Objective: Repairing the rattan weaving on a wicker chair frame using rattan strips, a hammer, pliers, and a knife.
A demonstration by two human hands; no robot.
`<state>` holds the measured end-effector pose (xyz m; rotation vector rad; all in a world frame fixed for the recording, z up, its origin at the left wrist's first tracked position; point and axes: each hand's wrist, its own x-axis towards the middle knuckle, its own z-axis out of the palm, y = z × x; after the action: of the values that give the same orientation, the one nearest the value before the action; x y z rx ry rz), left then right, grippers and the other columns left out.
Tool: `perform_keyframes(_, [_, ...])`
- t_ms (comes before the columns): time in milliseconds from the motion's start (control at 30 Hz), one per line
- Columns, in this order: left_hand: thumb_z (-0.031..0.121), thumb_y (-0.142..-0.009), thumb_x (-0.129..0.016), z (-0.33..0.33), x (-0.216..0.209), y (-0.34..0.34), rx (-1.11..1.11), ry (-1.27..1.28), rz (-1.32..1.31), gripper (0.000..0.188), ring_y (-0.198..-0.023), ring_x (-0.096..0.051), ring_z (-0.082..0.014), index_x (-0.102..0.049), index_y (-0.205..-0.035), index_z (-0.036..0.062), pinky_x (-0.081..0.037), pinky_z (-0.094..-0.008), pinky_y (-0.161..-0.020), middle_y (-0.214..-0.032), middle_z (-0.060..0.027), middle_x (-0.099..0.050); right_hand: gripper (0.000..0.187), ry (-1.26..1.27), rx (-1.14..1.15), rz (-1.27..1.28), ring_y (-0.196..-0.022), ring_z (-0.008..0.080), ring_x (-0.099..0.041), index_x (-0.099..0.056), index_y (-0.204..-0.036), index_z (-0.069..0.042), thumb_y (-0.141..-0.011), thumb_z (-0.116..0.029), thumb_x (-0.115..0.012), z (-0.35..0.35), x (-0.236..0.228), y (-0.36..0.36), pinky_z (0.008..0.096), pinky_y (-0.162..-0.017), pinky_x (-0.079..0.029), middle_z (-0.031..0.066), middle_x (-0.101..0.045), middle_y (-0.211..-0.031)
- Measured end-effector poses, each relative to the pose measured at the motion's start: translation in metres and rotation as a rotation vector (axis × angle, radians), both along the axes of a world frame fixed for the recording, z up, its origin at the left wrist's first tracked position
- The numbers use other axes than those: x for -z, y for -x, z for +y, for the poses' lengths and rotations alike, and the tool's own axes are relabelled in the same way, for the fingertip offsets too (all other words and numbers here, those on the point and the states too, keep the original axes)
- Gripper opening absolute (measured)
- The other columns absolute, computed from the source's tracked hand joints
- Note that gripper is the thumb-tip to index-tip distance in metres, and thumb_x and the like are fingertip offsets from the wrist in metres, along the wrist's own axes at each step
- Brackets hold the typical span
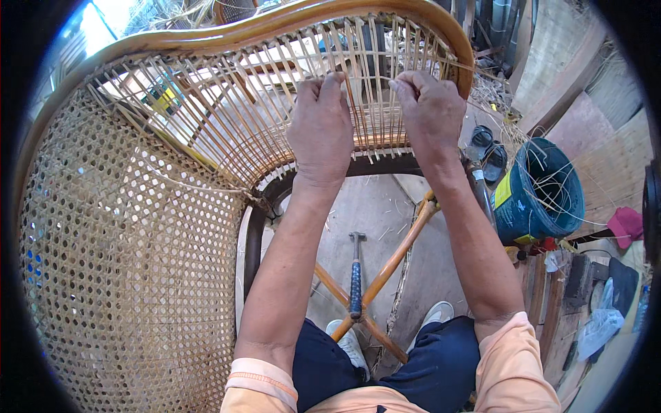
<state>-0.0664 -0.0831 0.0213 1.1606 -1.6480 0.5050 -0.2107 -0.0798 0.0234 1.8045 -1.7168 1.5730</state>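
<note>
Close under us, our knees in dark trousers and our peach sleeves frame a hammer (pixel 355 282) with a blue grip, lying across two crossed wooden rungs (pixel 385 275), well below our fingers.

We judge we are partway through weaving the cane panel (pixel 234 117) of a rattan chair frame (pixel 289 24). Our left hand (pixel 321 127) rests on the upright strands with its fingers curled closed; whether they pinch a strand we cannot tell. Our right hand (pixel 432 110) has thumb and fingertips pinched shut on what looks like a thin cane strand (pixel 451 65), which runs from the fingers toward the frame's curved rim.

As we see it, the next move calls for steady tension from the right fingers while the left fingers part and hold the uprights, so the strand threads cleanly over and under.

Beneath and between our fingers the cane is pale, thin and flat, set as loose spaced ribs. Far left of our fingers the finished weave (pixel 117 261) is tight, with a regular pattern of small holes.

Right of our right fingers stands a blue bucket (pixel 544 206) holding loose strands.
</note>
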Motion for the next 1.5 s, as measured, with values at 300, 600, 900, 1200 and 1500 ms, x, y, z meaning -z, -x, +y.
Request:
perform_keyframes(300, [0.012,-0.083,-0.055,0.008,-0.016,-0.019,-0.092,-0.121,-0.184,0.006,-0.069,-0.062,-0.0283,-0.059,-0.088,0.0107,-0.05,-0.0385,-0.054,-0.087,-0.0101,-0.056,0.01,0.116,-0.071,-0.035,-0.076,0.0254,-0.059,-0.064,-0.08,-0.009,-0.075,-0.014,-0.07,0.0,0.005,0.005,0.038,-0.068,-0.044,0.0056,-0.062,-0.077])
perform_keyframes(600, [0.006,-0.086,-0.053,0.078,0.006,-0.114,-0.162,-0.279,0.007,0.007,-0.086,-0.054,-0.0318,-0.055,-0.09,0.0002,-0.045,-0.0413,-0.075,-0.09,-0.0169,-0.054,0.015,-0.059,-0.411,-0.28,-0.077,0.0321,-0.063,-0.064,-0.093,-0.002,-0.089,-0.016,-0.058,0.031,-0.018,0.018,0.0375,-0.071,-0.048,0.0144,-0.065,-0.088])
perform_keyframes(900, [0.003,-0.09,-0.056,0.115,0.002,-0.142,-0.272,-0.02,0.335,0.012,-0.086,-0.052,-0.0201,-0.053,-0.1,-0.0036,-0.044,-0.0317,-0.078,-0.09,-0.0098,-0.054,0.02,-0.399,-0.687,0.439,-0.089,0.0375,-0.063,-0.058,-0.098,-0.002,-0.083,-0.008,-0.049,0.025,-0.024,-0.119,0.0433,-0.073,-0.053,0.0208,-0.061,-0.1])
perform_keyframes(1200, [0.009,-0.094,-0.048,0.181,-0.073,-0.037,0.38,0.049,0.01,0.022,-0.09,-0.058,-0.0188,-0.052,-0.11,-0.0052,-0.047,-0.0269,-0.08,-0.108,-0.0134,-0.057,0.019,0.109,-0.627,-0.15,-0.066,0.0241,-0.062,-0.057,-0.095,-0.004,-0.091,-0.022,-0.057,0.044,0.019,-0.003,0.0333,-0.057,-0.05,0.0131,-0.058,-0.069])
perform_keyframes(1500, [0.026,-0.093,-0.051,0.042,-0.029,-0.036,-0.14,-0.756,-0.211,0.033,-0.085,-0.06,-0.0359,-0.056,-0.11,-0.0014,-0.047,-0.0411,-0.079,-0.094,-0.0186,-0.064,0.011,-0.121,-0.85,-1.715,-0.059,0.0135,-0.055,-0.06,-0.091,-0.009,-0.089,-0.019,-0.062,0.031,0.014,0.096,0.0272,-0.049,-0.046,-0.0002,-0.054,-0.071])
